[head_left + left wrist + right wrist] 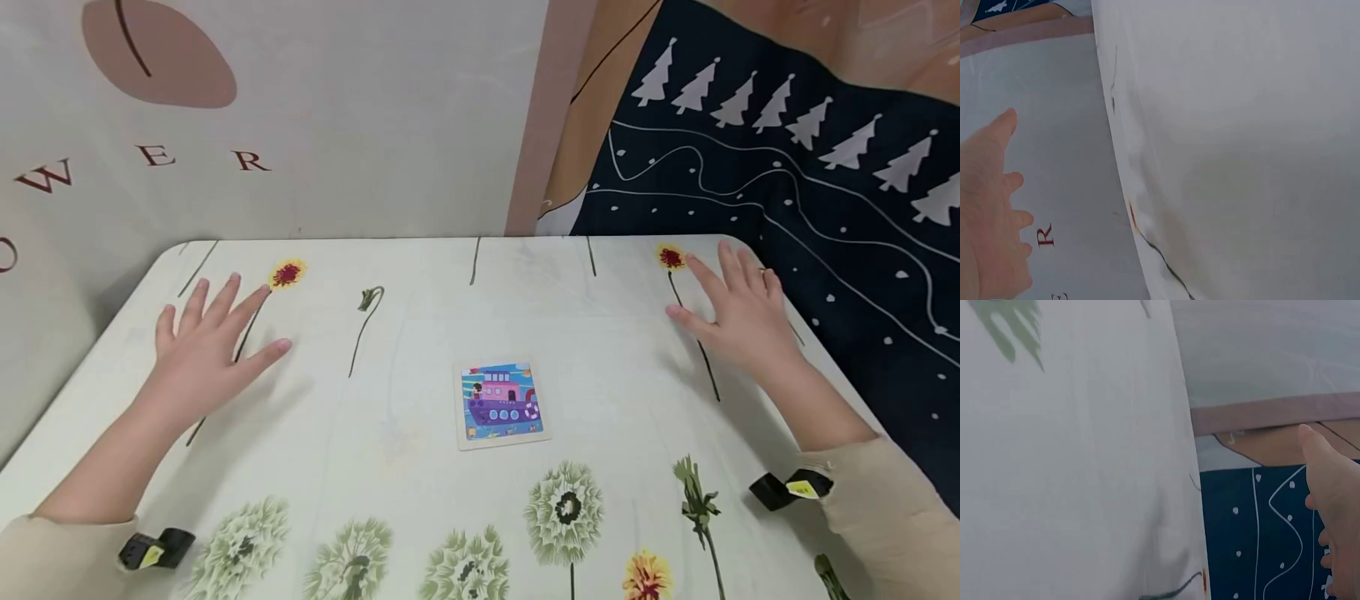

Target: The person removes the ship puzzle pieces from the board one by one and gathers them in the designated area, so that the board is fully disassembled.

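Note:
My left hand (206, 350) is held over the left side of the table with its fingers spread, holding nothing. On the right side my right hand (742, 312) is spread the same way, also with nothing in it. Between them, near the middle of the table, lies a small square picture puzzle (501, 402) with a pale border, showing a pink and purple ship on blue. Both hands are well apart from it. The wrist views show the left hand (991, 219) and the right hand (1332, 500) raised above the table surface, each casting a shadow.
A white cloth printed with flowers and stems covers the table (420, 333). Behind it hangs a pale wall cloth (375, 125) with lettering, and at the right a dark blue cloth (720, 167) with white trees. Each wrist wears a small black device (791, 487).

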A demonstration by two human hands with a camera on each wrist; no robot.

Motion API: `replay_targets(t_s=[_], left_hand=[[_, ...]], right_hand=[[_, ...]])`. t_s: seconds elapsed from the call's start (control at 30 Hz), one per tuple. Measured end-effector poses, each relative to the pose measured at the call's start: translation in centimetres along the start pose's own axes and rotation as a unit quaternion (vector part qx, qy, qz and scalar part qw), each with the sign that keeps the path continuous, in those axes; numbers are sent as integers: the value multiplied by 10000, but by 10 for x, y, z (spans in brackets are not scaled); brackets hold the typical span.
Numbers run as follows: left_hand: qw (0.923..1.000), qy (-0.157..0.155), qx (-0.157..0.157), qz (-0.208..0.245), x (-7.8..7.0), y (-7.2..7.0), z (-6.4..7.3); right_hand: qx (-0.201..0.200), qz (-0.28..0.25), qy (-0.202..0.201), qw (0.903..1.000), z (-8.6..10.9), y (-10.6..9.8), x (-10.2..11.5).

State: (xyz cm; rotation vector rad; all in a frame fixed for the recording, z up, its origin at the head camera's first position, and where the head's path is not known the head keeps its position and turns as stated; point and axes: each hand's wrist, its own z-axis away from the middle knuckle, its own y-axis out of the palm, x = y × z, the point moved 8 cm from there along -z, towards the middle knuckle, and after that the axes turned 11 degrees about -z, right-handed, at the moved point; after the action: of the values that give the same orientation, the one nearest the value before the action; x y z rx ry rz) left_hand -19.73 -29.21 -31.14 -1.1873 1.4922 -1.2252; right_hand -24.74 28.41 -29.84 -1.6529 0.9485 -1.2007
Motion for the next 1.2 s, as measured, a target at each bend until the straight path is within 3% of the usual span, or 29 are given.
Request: replay_targets(t_s=[0.4, 0.67, 0.9, 1.2], left_hand=[[9928, 387, -589, 964, -54, -10, -4], [9764, 697, -870, 1852, -87, -4, -7], [9626, 732, -632, 2530, -111, 4, -13], [9526, 624, -23, 2977, -138, 17, -20]], right_hand=[[-336, -528, -717, 9955, 13, 9, 46], [-326, -1053, -1280, 9856, 21, 22, 81], [-46, -1472, -1339, 9800, 26, 39, 105], [332, -1845, -1473, 9712, 32, 64, 132]])
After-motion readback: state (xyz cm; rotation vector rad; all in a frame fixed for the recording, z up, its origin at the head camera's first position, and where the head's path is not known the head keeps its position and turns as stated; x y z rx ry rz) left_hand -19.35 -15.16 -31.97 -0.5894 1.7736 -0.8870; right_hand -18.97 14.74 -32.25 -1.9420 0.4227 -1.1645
